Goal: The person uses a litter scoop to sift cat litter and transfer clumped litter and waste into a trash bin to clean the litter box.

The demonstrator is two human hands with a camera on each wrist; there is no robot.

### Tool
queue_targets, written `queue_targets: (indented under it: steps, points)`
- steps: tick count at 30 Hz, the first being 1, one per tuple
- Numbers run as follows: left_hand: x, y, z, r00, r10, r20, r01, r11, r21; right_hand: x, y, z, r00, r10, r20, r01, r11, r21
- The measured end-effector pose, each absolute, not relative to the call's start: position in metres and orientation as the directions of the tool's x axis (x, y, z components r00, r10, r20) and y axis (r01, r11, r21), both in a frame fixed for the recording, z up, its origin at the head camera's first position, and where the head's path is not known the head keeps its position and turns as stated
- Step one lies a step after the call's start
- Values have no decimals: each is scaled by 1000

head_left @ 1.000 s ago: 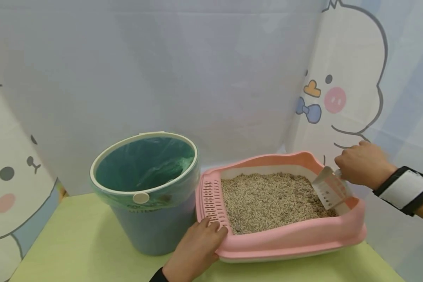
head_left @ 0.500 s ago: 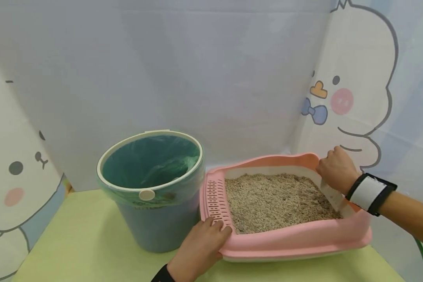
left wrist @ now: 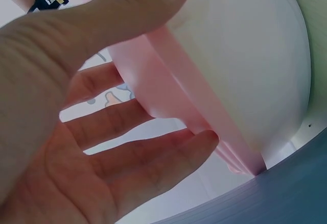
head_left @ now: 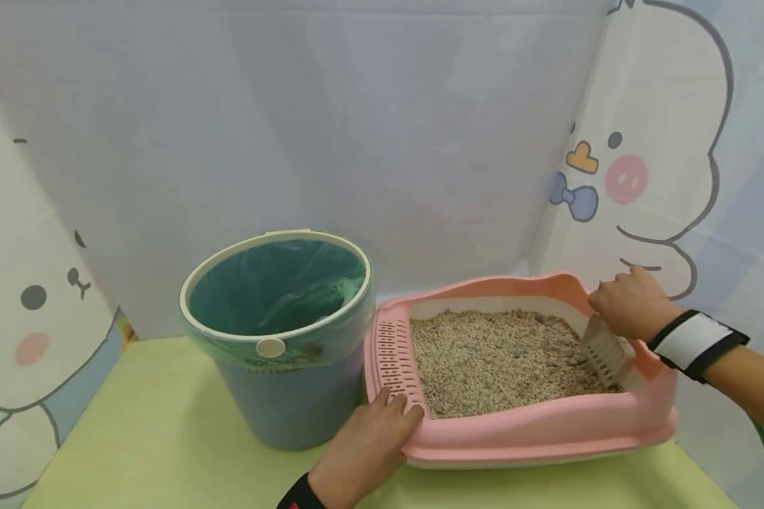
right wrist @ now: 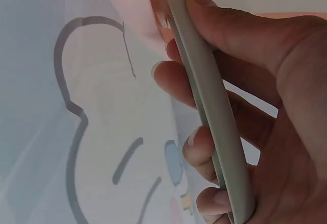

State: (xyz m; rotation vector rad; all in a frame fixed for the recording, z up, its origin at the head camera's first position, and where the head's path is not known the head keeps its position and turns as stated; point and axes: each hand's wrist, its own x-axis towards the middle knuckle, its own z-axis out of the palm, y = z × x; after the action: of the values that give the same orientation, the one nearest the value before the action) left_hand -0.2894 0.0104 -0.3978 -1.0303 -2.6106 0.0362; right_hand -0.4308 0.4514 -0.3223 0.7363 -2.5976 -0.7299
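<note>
A pink and white litter box point(head_left: 535, 428) filled with pale grainy litter point(head_left: 484, 364) stands on the right in the head view. At its near left corner my left hand point(head_left: 372, 438) holds the rim; the left wrist view shows the thumb against the white base and the fingers at the pink edge. My right hand point(head_left: 633, 305) grips a pale slotted litter scoop point(head_left: 603, 352) over the box's right end. The scoop's tip meets the litter there. In the right wrist view, thumb and fingers wrap round the scoop's handle point(right wrist: 217, 101).
Close to the box's left side stands a blue-grey bin point(head_left: 293, 406) lined with a green plastic bag point(head_left: 312, 300). Both are on a yellow-green table point(head_left: 140, 424). A white curtain point(head_left: 452, 141) with cartoon animals hangs behind and at the sides.
My right hand swept the scoop left and down into the litter, then drew back a little to the right. The left hand keeps its hold on the rim. The head view has shifted slightly.
</note>
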Motion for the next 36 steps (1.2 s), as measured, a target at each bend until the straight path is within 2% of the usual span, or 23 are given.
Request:
queue_targets:
  steps: [7, 13, 16, 21, 30, 36]
  points:
    - [-288, 12, -398, -702, 656, 275, 655, 748, -113, -430, 463, -321, -847, -497, 189, -382, 816, 434]
    - [-288, 13, -396, -723, 645, 248, 645, 759, -92, -430, 461, -325, -829, -525, 196, -407, 805, 432]
    - [-288, 13, -396, -730, 638, 244, 641, 763, -78, -430, 461, -326, -848, -501, 171, -400, 818, 413]
    - [-288, 12, -396, -720, 647, 253, 652, 755, -73, -429, 464, -327, -891, -435, 129, -380, 870, 313]
    - [-286, 12, -396, -708, 647, 284, 651, 753, -94, -430, 466, -326, -908, -402, 117, -370, 900, 230]
    - [-285, 13, -397, -719, 642, 267, 647, 758, -80, -430, 458, -331, -925, -377, 44, -368, 919, 140]
